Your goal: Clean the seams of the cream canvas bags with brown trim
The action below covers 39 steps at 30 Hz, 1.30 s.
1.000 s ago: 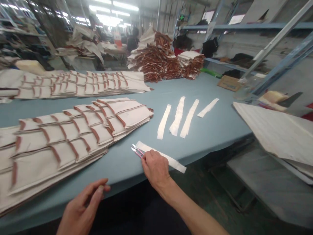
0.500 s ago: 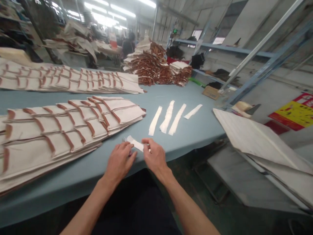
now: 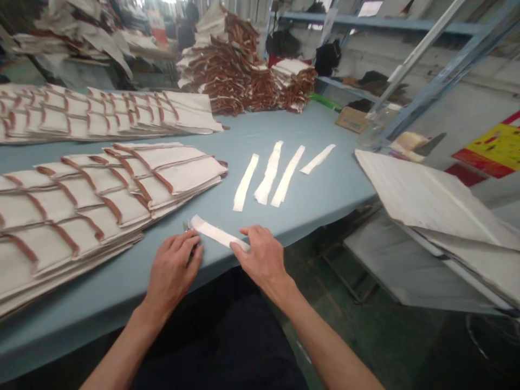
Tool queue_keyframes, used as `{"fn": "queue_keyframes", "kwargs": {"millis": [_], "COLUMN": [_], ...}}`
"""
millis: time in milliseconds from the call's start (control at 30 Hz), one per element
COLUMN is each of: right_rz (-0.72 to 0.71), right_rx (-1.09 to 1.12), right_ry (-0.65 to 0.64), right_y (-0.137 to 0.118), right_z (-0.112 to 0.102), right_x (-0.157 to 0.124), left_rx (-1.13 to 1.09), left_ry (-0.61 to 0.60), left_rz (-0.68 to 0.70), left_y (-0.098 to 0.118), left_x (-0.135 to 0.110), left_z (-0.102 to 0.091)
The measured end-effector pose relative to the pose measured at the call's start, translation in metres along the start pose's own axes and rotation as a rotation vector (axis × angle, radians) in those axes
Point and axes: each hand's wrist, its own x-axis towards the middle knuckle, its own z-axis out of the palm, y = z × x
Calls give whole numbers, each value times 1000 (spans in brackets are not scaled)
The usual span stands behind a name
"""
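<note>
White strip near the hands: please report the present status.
Right hand at white strip, right end. Left hand at snips, mostly hidden. Four other strips beyond, clear of it.

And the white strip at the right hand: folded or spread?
Spread out: the white strip shows as one long band on the table. The right hand partly hides one end, so I cannot tell there.

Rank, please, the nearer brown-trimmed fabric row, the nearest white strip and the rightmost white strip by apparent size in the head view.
1. Nearer brown-trimmed fabric row
2. Nearest white strip, at the right hand
3. Rightmost white strip, though farther from the camera
</note>
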Motion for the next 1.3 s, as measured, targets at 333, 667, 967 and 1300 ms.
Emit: {"fn": "queue_keyframes", "kwargs": {"millis": [333, 667, 967, 1300], "right_rz": [-74, 97, 203, 348], "right_rx": [45, 492, 791, 829], "right_ry": [-131, -228, -228, -255], "right_y": [-20, 10, -12, -22], "right_z": [23, 13, 22, -4], "right_x": [31, 44, 32, 8], "left_rx": [53, 53, -85, -170], "left_ry": [-21, -44, -20, 11], "left_rz": [-15, -37, -83, -229], "left_y": [-17, -27, -37, -30], "left_x": [-10, -25, -13, -13], "left_z": [-24, -37, -24, -11]}}
